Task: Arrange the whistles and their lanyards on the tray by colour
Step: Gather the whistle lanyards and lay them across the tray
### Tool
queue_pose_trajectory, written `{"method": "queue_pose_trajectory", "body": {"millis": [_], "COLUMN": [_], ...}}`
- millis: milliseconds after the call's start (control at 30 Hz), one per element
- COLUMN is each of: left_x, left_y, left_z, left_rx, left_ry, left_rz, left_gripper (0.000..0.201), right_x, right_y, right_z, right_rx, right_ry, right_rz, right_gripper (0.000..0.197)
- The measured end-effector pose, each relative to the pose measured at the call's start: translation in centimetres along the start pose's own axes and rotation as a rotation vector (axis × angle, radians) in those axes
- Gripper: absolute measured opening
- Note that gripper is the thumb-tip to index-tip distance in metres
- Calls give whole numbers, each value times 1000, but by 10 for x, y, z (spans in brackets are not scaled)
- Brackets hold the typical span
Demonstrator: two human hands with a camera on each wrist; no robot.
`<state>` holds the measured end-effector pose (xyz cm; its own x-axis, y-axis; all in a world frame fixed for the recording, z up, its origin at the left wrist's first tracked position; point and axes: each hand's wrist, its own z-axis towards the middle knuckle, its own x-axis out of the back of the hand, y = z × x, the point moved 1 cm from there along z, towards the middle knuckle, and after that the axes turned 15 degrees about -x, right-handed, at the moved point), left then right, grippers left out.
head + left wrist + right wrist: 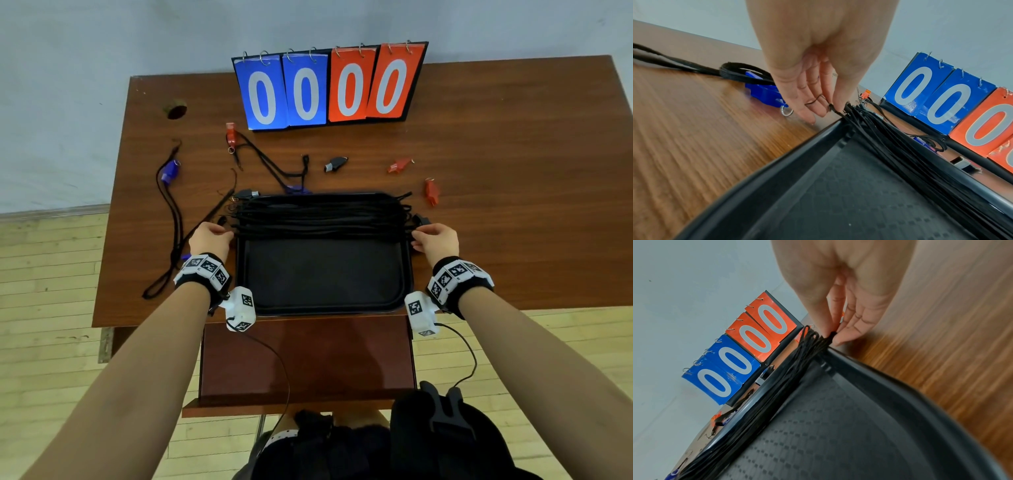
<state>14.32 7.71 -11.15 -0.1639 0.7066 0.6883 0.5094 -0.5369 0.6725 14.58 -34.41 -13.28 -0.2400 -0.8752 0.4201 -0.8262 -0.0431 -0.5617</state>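
Observation:
A black tray (322,310) lies on the table in front of me. A bundle of black lanyards (322,216) is stretched across its far half. My left hand (230,233) pinches a lanyard end (831,107) at the tray's left rim (797,162). At the right rim (890,378), my right hand (415,236) pinches the other end of the lanyards (831,335). Loose on the table are a blue whistle (170,171), a red whistle (231,133), a black whistle (335,163) and two more red whistles (399,166) (431,192). Another blue whistle (764,94) lies just left of my left hand.
A flip scoreboard (329,85) showing blue and red zeros stands at the table's back. Loose black lanyards (171,222) trail over the table's left side. A round hole (176,109) is in the far left of the table top. Another black whistle (246,194) sits at the tray's far left corner.

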Motion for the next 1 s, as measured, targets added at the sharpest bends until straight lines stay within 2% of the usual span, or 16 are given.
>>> {"method": "queue_pose_trajectory", "body": {"millis": [233, 500, 700, 867, 933, 1000], "left_x": [6, 5, 7, 11, 15, 21], "left_y": [0, 3, 3, 1, 1, 1], "left_z": [-5, -11, -10, -7, -6, -6], "left_rx": [-20, -83, -105, -128, -138, -138], "left_ry": [4, 3, -7, -5, -10, -22], "left_rz": [19, 23, 46, 76, 80, 71], "left_gripper": [17, 21, 22, 26, 26, 23], "right_x": [1, -3, 1, 3, 3, 4], "right_y": [-2, -4, -6, -9, -11, -16], "right_z": [-4, -5, -2, -5, -11, -19], "right_rx": [7, 29, -17, -25, -12, 35], "right_ry": [-61, -49, -66, -37, 9, 65], "right_rz": [43, 35, 79, 41, -24, -112], "right_gripper": [8, 9, 14, 14, 7, 10]}}
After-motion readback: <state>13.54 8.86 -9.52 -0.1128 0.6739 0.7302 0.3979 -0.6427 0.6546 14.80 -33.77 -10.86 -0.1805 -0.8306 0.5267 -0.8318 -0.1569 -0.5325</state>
